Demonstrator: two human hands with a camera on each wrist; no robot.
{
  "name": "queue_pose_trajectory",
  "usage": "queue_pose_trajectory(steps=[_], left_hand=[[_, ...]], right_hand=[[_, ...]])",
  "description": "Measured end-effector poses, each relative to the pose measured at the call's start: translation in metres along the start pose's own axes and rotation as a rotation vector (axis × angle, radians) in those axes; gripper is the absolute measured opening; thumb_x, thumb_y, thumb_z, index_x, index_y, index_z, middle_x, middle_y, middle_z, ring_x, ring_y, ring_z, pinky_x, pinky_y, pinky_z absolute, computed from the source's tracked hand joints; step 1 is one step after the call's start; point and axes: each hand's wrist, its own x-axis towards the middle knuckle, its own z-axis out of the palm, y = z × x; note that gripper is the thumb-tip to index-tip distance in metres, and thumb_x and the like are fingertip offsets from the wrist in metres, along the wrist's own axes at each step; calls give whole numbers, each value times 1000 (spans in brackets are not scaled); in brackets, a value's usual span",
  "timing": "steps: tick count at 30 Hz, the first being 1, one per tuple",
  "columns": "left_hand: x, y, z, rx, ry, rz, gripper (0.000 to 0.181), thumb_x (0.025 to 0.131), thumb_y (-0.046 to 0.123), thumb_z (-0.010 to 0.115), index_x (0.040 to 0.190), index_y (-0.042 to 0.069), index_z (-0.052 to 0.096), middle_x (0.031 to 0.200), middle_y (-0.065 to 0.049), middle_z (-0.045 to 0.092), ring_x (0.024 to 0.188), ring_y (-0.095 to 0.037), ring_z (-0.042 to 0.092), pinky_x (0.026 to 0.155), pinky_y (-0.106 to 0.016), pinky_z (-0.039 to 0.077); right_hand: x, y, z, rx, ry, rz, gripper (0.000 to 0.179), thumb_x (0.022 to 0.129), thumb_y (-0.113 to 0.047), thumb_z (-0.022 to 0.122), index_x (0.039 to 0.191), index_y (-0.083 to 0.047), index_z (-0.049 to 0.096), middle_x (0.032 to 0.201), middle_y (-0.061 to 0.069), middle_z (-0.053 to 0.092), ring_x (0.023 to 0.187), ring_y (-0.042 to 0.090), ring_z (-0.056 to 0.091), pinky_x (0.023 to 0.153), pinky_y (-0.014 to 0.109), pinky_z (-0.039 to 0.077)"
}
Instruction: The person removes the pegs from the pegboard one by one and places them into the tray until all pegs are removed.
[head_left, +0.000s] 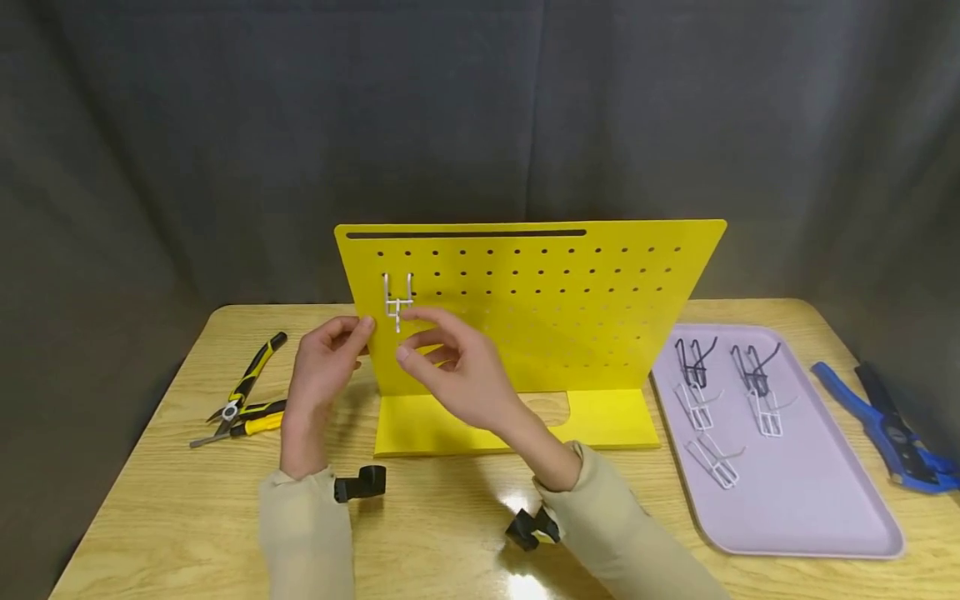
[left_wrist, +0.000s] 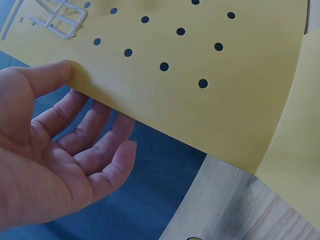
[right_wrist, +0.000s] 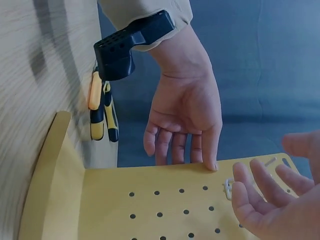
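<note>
A yellow pegboard (head_left: 525, 312) stands upright on its base on the table. My left hand (head_left: 326, 360) grips its left edge, thumb on the front face and fingers behind, as the left wrist view shows. On the upper left of the board hangs a white wire hook (head_left: 398, 302), its prongs pointing outward. Close in front of that hook is my right hand (head_left: 467, 371), fingers loosely bent and thumb apart from the index finger, with nothing held between them. The index fingertip is very near the hook; whether it touches cannot be told.
On the right, a lilac tray (head_left: 810, 517) carries several black and white wire hooks. Blue-handled pliers (head_left: 873, 425) lie beyond it. At left are yellow-and-black pliers (head_left: 251, 375) and a yellow-handled screwdriver (head_left: 258, 423). A dark curtain (head_left: 450, 108) hangs behind the table.
</note>
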Motion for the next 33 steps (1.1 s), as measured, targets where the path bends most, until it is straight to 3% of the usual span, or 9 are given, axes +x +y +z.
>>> queue_pose_trajectory(steps=[4,8,15,22,25,33], left_hand=[[0,0,1,4,-4,9,48,95,42,57,114,-2,63,100,-6,62,90,-15,58,79,-33,43],[0,0,1,12,-5,15,47,96,41,57,114,-3,62,102,-9,62,94,-20,57,79,-33,44],[0,0,2,24,6,9,46,97,40,56,115,-3,62,105,-12,61,102,-30,57,79,-32,43],[0,1,1,31,8,1,48,96,41,56,115,-2,62,106,-12,62,97,-21,58,79,-31,43],[0,1,0,28,7,0,47,96,41,56,114,-2,62,105,-11,62,96,-20,58,79,-32,43],[0,1,0,22,-7,0,48,96,42,56,114,-2,62,102,-9,62,94,-18,58,80,-33,43]], right_hand=[[8,1,4,-11,10,-13,34,94,-11,63,126,-3,58,116,14,64,94,18,64,73,28,51],[14,0,6,-46,17,0,25,95,-13,61,117,-2,64,112,8,66,96,13,61,75,27,50],[19,2,7,-33,29,39,24,97,-15,59,115,-1,66,104,9,68,73,15,66,66,27,53],[19,3,7,20,23,64,24,97,-15,59,115,-1,67,108,8,69,76,22,68,64,29,54],[18,3,7,34,26,65,24,96,-16,60,114,-2,68,108,8,69,76,20,68,62,30,53],[16,4,7,74,26,58,21,95,-13,61,110,-1,69,105,10,70,78,30,68,61,33,53]])
